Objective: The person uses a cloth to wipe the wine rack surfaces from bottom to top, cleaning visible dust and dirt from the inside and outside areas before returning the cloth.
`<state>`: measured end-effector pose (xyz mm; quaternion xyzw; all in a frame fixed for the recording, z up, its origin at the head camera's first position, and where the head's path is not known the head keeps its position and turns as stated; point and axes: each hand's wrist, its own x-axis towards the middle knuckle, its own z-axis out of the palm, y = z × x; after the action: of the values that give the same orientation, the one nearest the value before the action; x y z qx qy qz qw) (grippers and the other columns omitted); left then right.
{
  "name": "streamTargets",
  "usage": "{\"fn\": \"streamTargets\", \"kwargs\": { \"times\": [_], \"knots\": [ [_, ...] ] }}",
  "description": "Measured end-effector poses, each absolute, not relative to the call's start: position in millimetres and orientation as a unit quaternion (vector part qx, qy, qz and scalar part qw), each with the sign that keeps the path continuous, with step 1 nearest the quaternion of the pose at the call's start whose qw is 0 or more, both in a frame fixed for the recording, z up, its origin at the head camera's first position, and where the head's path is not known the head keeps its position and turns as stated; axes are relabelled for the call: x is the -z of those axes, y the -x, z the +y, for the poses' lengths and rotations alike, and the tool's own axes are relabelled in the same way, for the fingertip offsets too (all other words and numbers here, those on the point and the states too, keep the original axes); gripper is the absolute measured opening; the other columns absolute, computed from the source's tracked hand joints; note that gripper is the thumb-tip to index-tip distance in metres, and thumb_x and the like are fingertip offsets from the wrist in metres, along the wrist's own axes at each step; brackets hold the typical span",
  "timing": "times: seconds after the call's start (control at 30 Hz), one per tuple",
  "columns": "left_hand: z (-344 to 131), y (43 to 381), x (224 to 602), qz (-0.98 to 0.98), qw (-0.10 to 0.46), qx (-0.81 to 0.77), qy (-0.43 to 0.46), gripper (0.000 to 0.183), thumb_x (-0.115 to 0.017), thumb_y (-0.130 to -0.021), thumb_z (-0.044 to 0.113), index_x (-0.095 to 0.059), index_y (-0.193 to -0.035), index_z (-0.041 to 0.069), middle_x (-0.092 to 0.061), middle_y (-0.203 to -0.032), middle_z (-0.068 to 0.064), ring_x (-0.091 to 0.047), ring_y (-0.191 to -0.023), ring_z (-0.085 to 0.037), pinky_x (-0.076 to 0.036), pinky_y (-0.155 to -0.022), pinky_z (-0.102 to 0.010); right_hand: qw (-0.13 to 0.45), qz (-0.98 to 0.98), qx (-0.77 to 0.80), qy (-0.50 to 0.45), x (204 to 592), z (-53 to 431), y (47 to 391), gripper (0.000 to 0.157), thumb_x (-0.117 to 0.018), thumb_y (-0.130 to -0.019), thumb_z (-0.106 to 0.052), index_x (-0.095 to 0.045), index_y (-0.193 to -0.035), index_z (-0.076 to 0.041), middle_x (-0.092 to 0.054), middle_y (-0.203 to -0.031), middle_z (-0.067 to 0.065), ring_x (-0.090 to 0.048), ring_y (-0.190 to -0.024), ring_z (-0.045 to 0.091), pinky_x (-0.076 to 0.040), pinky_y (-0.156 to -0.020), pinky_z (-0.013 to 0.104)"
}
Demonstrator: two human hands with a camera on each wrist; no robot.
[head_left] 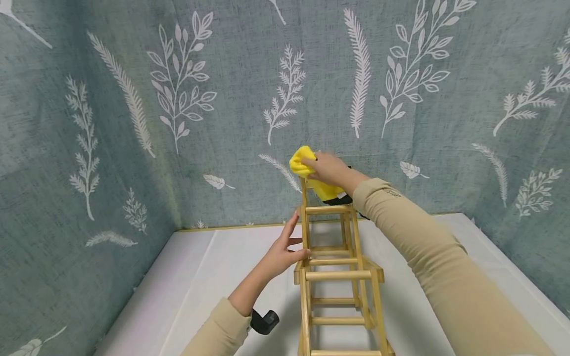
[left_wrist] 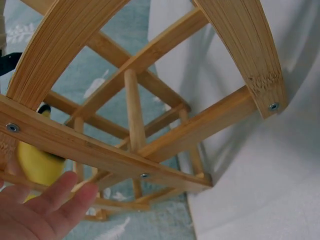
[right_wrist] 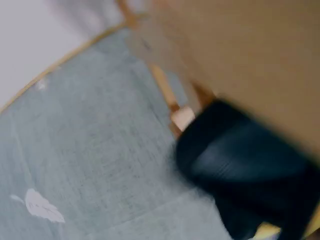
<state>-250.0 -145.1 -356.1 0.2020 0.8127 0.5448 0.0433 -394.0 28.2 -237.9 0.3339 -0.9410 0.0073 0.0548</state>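
A tall bamboo rack (head_left: 338, 275) with round rungs stands in front of me in the head view, its far end toward the back wall. At its top far end, my right hand (head_left: 331, 170) grips a bunched yellow cloth (head_left: 303, 162); more yellow hangs below the hand. My left hand (head_left: 281, 252) is at the rack's left side, its thumb touching the frame and its fingers spread fairly straight. From the left wrist, that hand (left_wrist: 45, 212) shows beside the slats (left_wrist: 200, 122), with part of the yellow cloth (left_wrist: 37, 165) behind them. The right wrist view is blurred and hides the right hand.
The rack stands on a white surface (head_left: 191, 282). Grey-green leaf-patterned fabric (head_left: 240, 113) encloses the back and sides. A black wrist camera (head_left: 264, 322) is on my left wrist. A dark camera mount (right_wrist: 240, 150) covers much of the right wrist view.
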Motion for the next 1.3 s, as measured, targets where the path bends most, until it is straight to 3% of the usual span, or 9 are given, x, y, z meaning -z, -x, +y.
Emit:
{"fn": "streamTargets", "kwargs": {
  "times": [0.17, 0.33, 0.43, 0.57, 0.77, 0.93, 1.07, 1.17, 1.3],
  "knots": [
    [-144.4, 249.9, 356.2, 0.814, 0.040, -0.541, -0.206, 0.089, -0.062, -0.086, 0.019, 0.000, -0.148, 0.028, -0.005, -0.154, -0.002, -0.041, -0.125, -0.033, -0.044, -0.090, -0.047, -0.024, -0.929, 0.108, -0.354, 244.7, 19.1, 385.4, 0.054, -0.050, -0.094, -0.032, -0.033, -0.144, -0.020, -0.031, -0.143, 0.019, -0.037, -0.124, 0.040, -0.037, -0.097, 0.051],
    [-144.2, 252.0, 355.1, 0.815, 0.039, -0.538, -0.211, 0.088, -0.062, -0.086, 0.019, 0.000, -0.148, 0.030, -0.005, -0.154, -0.001, -0.040, -0.126, -0.034, -0.045, -0.090, -0.047, -0.107, -0.907, 0.077, -0.400, 249.3, 21.5, 375.8, 0.047, -0.048, -0.096, -0.027, -0.038, -0.141, -0.021, -0.029, -0.146, 0.016, -0.030, -0.132, 0.036, -0.026, -0.106, 0.049],
    [-141.7, 248.3, 348.6, 0.816, 0.043, -0.535, -0.215, 0.088, -0.061, -0.087, 0.017, 0.001, -0.148, 0.027, -0.004, -0.154, -0.003, -0.038, -0.127, -0.036, -0.044, -0.090, -0.048, -0.116, -0.893, 0.074, -0.428, 252.0, 25.6, 375.8, 0.041, -0.047, -0.096, -0.025, -0.044, -0.138, -0.021, -0.040, -0.140, 0.015, -0.040, -0.126, 0.032, -0.032, -0.103, 0.046],
    [-141.4, 250.7, 350.3, 0.820, 0.048, -0.527, -0.220, 0.087, -0.058, -0.089, 0.017, 0.005, -0.148, 0.026, -0.001, -0.154, -0.005, -0.035, -0.129, -0.037, -0.044, -0.090, -0.048, -0.143, -0.878, 0.034, -0.455, 247.2, 33.0, 374.1, 0.041, -0.043, -0.098, -0.022, -0.042, -0.139, -0.018, -0.047, -0.131, 0.012, -0.045, -0.118, 0.026, -0.036, -0.096, 0.042],
    [-144.2, 253.8, 354.7, 0.825, 0.046, -0.518, -0.222, 0.087, -0.058, -0.090, 0.022, 0.007, -0.147, 0.030, 0.000, -0.154, -0.001, -0.034, -0.130, -0.035, -0.045, -0.090, -0.047, -0.174, -0.852, -0.062, -0.490, 231.3, 44.7, 359.4, 0.045, -0.045, -0.097, -0.013, -0.038, -0.141, -0.011, -0.037, -0.141, 0.017, -0.040, -0.125, 0.030, -0.038, -0.097, 0.041],
    [-141.7, 251.6, 353.5, 0.826, 0.045, -0.515, -0.225, 0.087, -0.058, -0.090, 0.026, 0.008, -0.147, 0.027, 0.002, -0.154, -0.001, -0.035, -0.130, -0.034, -0.043, -0.091, -0.048, -0.059, -0.832, -0.043, -0.550, 227.2, 58.7, 351.0, 0.040, -0.054, -0.092, -0.015, -0.051, -0.132, -0.015, -0.046, -0.134, 0.014, -0.048, -0.115, 0.030, -0.042, -0.092, 0.042],
    [-140.4, 251.6, 356.0, 0.826, 0.038, -0.517, -0.221, 0.086, -0.059, -0.090, 0.025, 0.006, -0.148, 0.027, 0.000, -0.154, -0.002, -0.037, -0.129, -0.035, -0.043, -0.091, -0.049, 0.143, -0.791, -0.049, -0.593, 222.1, 78.1, 344.2, 0.034, -0.063, -0.085, -0.011, -0.061, -0.119, -0.012, -0.058, -0.113, 0.015, -0.054, -0.091, 0.031, -0.045, -0.078, 0.043],
    [-140.6, 251.0, 358.8, 0.822, 0.026, -0.526, -0.216, 0.085, -0.060, -0.089, 0.020, 0.001, -0.148, 0.026, -0.004, -0.154, -0.003, -0.039, -0.127, -0.035, -0.044, -0.090, -0.049, 0.290, -0.771, -0.097, -0.559, 218.5, 98.7, 337.3, 0.033, -0.068, -0.080, -0.006, -0.063, -0.112, -0.008, -0.059, -0.100, 0.018, -0.052, -0.079, 0.033, -0.043, -0.070, 0.045],
    [-145.1, 243.7, 358.2, 0.829, 0.006, -0.521, -0.203, 0.081, -0.060, -0.089, 0.019, -0.006, -0.149, 0.019, -0.012, -0.154, -0.006, -0.042, -0.125, -0.034, -0.042, -0.092, -0.049, 0.358, -0.772, -0.194, -0.488, 220.3, 129.3, 319.7, 0.037, -0.067, -0.076, 0.004, -0.061, -0.112, 0.000, -0.056, -0.096, 0.023, -0.053, -0.084, 0.035, -0.045, -0.069, 0.046]
  ]
}}
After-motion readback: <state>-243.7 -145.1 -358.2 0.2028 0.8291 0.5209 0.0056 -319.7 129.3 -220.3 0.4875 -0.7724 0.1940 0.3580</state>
